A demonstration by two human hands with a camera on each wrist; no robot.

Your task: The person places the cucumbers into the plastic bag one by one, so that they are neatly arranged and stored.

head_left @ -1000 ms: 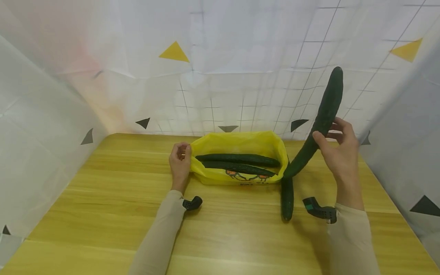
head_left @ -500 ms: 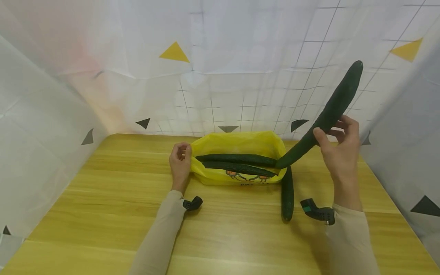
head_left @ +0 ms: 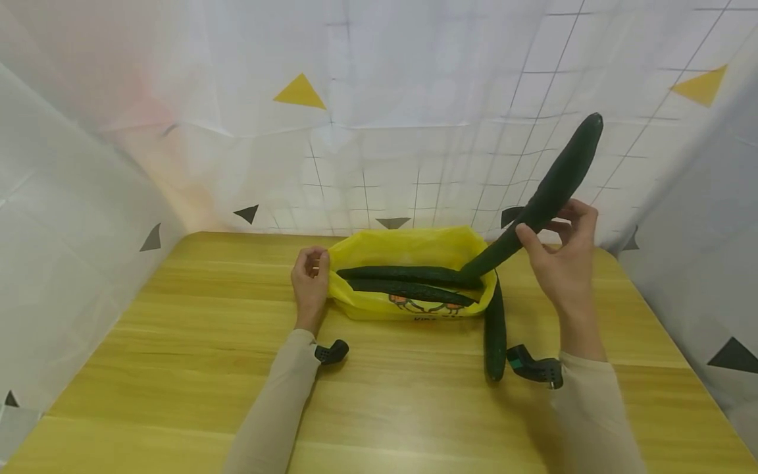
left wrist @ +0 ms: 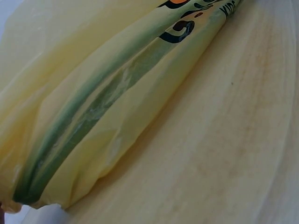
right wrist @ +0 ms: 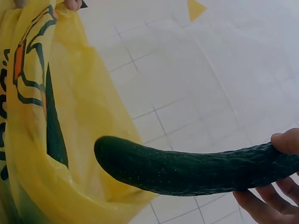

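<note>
My right hand (head_left: 565, 260) grips a long dark green cucumber (head_left: 556, 187) near its middle, between thumb and fingers. It slants, its lower end reaching over the right rim of a yellow plastic bag (head_left: 408, 243). That bag lies with its mouth open, and two cucumbers (head_left: 408, 288) rest inside. At the left rim, my left hand (head_left: 310, 280) pinches the bag's edge with curled fingers. The right wrist view shows the held cucumber (right wrist: 187, 170) with its rounded tip at the bag's opening. Through the thin plastic, a cucumber (left wrist: 88, 112) shows in the left wrist view.
Another cucumber (head_left: 495, 336) lies on the wooden table (head_left: 403, 395) just right of the bag, its far end hidden behind the bag. White sheets with grid lines and triangles (head_left: 414, 99) enclose the table at the back and both sides.
The right hand has moved left with its cucumber, whose lower end went from outside the bag's right rim to over the opening. The left hand and bag have stayed in place.
</note>
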